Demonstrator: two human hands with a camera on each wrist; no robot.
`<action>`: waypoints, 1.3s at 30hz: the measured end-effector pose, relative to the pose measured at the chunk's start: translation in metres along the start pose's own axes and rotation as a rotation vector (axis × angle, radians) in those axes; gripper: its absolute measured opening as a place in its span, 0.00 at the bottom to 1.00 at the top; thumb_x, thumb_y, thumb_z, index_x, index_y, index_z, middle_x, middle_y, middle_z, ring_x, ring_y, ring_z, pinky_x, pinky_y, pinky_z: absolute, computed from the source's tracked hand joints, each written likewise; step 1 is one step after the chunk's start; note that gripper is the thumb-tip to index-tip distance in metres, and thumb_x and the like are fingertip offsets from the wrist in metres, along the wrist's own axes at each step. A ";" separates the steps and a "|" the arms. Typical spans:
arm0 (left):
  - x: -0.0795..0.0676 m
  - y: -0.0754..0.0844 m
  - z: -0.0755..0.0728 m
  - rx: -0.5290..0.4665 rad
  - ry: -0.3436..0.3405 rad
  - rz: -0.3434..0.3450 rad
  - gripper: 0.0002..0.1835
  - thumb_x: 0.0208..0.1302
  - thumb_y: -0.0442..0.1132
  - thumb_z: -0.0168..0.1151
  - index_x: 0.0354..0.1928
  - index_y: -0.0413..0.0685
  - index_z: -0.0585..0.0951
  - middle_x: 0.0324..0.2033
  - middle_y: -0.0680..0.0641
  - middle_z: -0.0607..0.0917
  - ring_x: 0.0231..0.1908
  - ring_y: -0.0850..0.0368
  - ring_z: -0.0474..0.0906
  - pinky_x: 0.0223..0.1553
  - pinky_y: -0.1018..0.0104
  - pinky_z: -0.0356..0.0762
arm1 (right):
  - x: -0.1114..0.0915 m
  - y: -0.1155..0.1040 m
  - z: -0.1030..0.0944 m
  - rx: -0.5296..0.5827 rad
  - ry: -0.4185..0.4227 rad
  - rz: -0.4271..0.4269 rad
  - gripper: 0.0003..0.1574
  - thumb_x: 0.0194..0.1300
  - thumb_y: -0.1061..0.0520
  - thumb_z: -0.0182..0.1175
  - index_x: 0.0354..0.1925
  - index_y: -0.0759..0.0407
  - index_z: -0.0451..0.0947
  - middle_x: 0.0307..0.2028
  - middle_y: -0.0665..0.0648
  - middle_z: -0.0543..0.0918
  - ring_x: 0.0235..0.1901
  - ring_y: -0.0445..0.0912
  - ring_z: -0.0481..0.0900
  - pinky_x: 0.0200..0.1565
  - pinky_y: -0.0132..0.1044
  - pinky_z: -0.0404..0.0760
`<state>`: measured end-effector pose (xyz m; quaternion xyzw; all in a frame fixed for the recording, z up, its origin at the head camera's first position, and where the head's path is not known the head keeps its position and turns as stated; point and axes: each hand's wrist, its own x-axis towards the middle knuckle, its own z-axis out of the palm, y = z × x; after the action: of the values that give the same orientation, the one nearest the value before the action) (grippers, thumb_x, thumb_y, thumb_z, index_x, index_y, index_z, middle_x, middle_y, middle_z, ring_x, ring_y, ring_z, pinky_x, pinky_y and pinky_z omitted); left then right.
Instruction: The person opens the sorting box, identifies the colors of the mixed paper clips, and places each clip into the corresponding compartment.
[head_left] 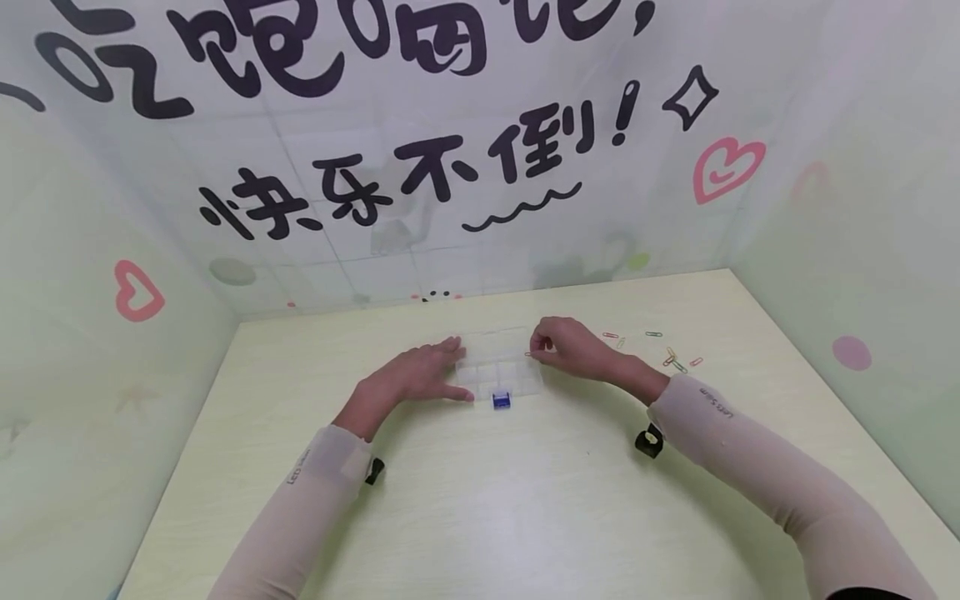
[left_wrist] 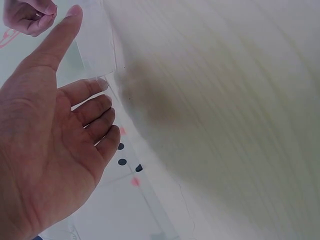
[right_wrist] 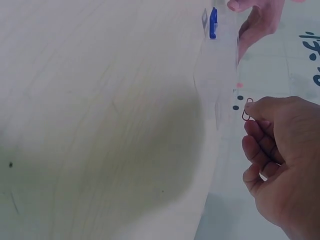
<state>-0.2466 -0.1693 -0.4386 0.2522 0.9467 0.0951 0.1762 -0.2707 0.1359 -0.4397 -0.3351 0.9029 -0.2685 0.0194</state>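
A clear plastic compartment box (head_left: 517, 377) with a blue latch (head_left: 501, 401) lies on the table, its see-through lid (head_left: 495, 342) folded back toward the wall. My left hand (head_left: 420, 372) rests against the box's left side, thumb and fingers spread along it. Between thumb and fingertip, my right hand (head_left: 573, 346) pinches a red paper clip (right_wrist: 245, 116) at the right edge of the box. The right wrist view shows the clip's loop sticking out past the fingertips. Whether any clips lie inside the compartments is too faint to tell.
Several loose paper clips (head_left: 678, 365) in different colours are scattered on the pale wooden table (head_left: 480, 500), right of my right hand. A printed white wall (head_left: 450, 267) closes off the back, with further panels at both sides.
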 end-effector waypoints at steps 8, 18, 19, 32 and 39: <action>0.003 -0.002 0.003 0.004 0.005 0.008 0.55 0.65 0.70 0.67 0.81 0.41 0.63 0.83 0.38 0.56 0.80 0.37 0.57 0.77 0.39 0.59 | 0.001 0.002 0.006 -0.016 -0.015 -0.021 0.01 0.70 0.64 0.69 0.39 0.62 0.87 0.37 0.54 0.86 0.39 0.46 0.82 0.46 0.41 0.83; 0.002 0.000 0.002 0.010 0.001 0.003 0.54 0.65 0.70 0.68 0.81 0.41 0.63 0.82 0.39 0.57 0.80 0.38 0.57 0.78 0.41 0.58 | -0.011 0.012 -0.011 -0.017 0.016 -0.046 0.07 0.69 0.66 0.68 0.45 0.66 0.88 0.40 0.57 0.88 0.41 0.49 0.84 0.47 0.46 0.85; 0.002 0.000 0.002 0.011 0.000 0.002 0.54 0.65 0.70 0.67 0.81 0.41 0.63 0.82 0.38 0.57 0.80 0.38 0.57 0.78 0.41 0.59 | -0.012 0.013 -0.013 -0.017 0.015 -0.041 0.07 0.69 0.66 0.68 0.45 0.66 0.88 0.40 0.57 0.88 0.41 0.49 0.84 0.47 0.46 0.84; 0.001 0.000 0.001 -0.002 -0.005 -0.002 0.54 0.66 0.69 0.67 0.81 0.41 0.63 0.82 0.38 0.56 0.80 0.38 0.58 0.77 0.42 0.59 | -0.031 0.039 -0.035 -0.033 0.034 -0.047 0.07 0.67 0.67 0.69 0.44 0.68 0.88 0.38 0.57 0.88 0.39 0.51 0.84 0.45 0.48 0.83; 0.001 -0.001 0.001 -0.009 -0.002 -0.001 0.54 0.66 0.70 0.67 0.81 0.41 0.63 0.82 0.38 0.57 0.80 0.38 0.58 0.77 0.42 0.60 | -0.045 0.055 -0.046 -0.024 0.012 0.002 0.09 0.68 0.66 0.69 0.46 0.68 0.87 0.40 0.57 0.88 0.41 0.50 0.84 0.45 0.48 0.84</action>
<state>-0.2471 -0.1697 -0.4397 0.2510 0.9463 0.0989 0.1782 -0.2786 0.2197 -0.4338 -0.3327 0.9065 -0.2596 0.0101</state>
